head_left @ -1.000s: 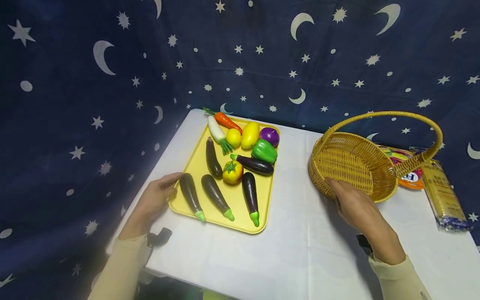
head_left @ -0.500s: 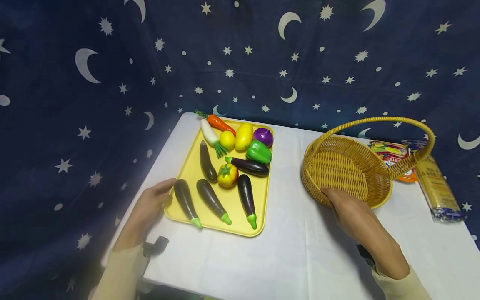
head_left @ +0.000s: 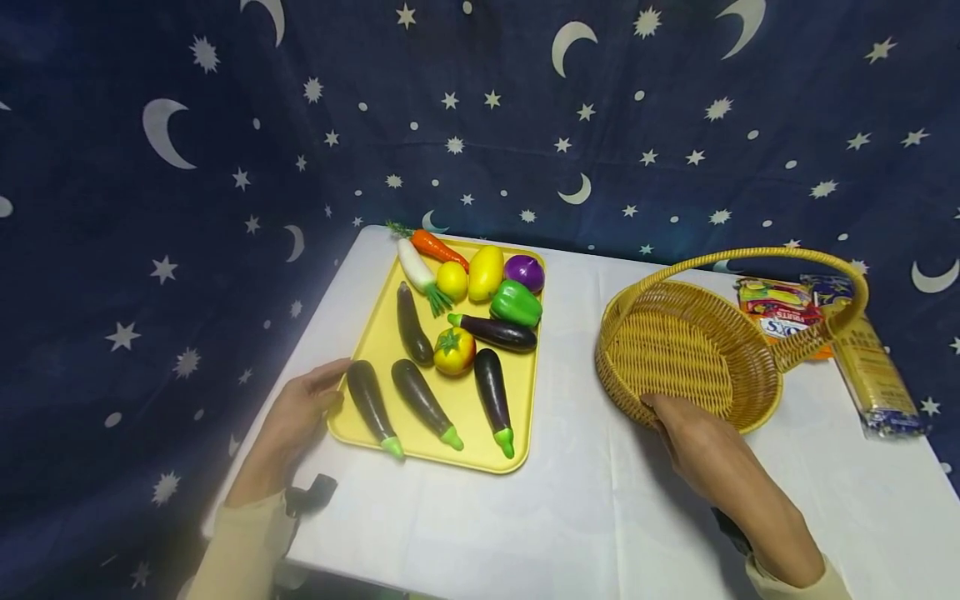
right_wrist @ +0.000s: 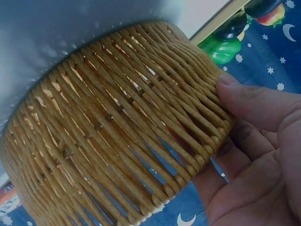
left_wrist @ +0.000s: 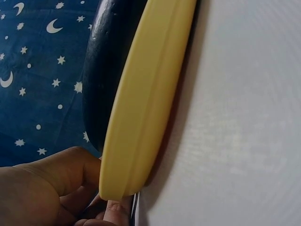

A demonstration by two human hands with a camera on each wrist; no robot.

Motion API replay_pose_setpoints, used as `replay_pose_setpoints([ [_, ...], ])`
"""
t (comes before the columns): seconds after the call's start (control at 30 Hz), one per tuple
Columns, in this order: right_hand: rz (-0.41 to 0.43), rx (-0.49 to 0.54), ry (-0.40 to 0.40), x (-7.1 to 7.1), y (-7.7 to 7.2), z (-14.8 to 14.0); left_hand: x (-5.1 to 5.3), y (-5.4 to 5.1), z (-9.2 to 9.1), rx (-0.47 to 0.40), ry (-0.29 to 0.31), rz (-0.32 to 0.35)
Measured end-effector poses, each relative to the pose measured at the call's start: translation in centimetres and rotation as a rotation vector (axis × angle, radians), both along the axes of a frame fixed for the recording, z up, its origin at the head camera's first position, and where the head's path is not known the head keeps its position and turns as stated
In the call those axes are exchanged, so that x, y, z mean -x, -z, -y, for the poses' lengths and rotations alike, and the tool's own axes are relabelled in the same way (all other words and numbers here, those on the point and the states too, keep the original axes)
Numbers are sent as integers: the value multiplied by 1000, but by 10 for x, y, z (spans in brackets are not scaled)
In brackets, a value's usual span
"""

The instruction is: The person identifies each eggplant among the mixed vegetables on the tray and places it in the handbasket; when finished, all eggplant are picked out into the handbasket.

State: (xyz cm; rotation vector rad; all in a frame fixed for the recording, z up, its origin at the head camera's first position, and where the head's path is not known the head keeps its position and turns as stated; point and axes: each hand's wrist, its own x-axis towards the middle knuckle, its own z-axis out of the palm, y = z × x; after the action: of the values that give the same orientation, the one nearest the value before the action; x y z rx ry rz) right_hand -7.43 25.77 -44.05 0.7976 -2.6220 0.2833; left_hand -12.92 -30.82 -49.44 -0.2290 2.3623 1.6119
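My left hand [head_left: 296, 412] grips the near left corner of the yellow tray [head_left: 431, 456], thumb above and fingers under the rim [left_wrist: 141, 103] in the left wrist view. On the tray lie several eggplants [head_left: 491, 400], a tomato [head_left: 454, 351], green pepper [head_left: 516, 303], purple onion [head_left: 524, 273], two yellow fruits [head_left: 486, 273], a white radish [head_left: 415, 264] and a carrot [head_left: 438, 248]. My right hand [head_left: 712, 454] pinches the near rim of the wicker basket [head_left: 667, 350], thumb outside and fingers inside in the right wrist view. The basket holds nothing and tilts.
Behind the basket at the right lie a colourful snack bag [head_left: 780, 312] and a long yellow packet [head_left: 877, 371]. A white cloth covers the table [head_left: 570, 500]. A dark blue curtain [head_left: 510, 75] with moons and stars hangs behind and at the left.
The head view has shifted a little. The basket's near rim has come slightly towards me with my right hand, and more of the snack bag shows. My left hand keeps its hold on the tray.
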Motion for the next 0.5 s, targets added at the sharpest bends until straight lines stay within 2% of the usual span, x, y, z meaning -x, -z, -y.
replay_pose_setpoints([
  [0.1,-5,10,-6,-5,1,2,0,1,-1,-8,1,-7],
  [0.5,-3,32,-10,-18,2,6,-3,0,-3,-77,-23,42],
])
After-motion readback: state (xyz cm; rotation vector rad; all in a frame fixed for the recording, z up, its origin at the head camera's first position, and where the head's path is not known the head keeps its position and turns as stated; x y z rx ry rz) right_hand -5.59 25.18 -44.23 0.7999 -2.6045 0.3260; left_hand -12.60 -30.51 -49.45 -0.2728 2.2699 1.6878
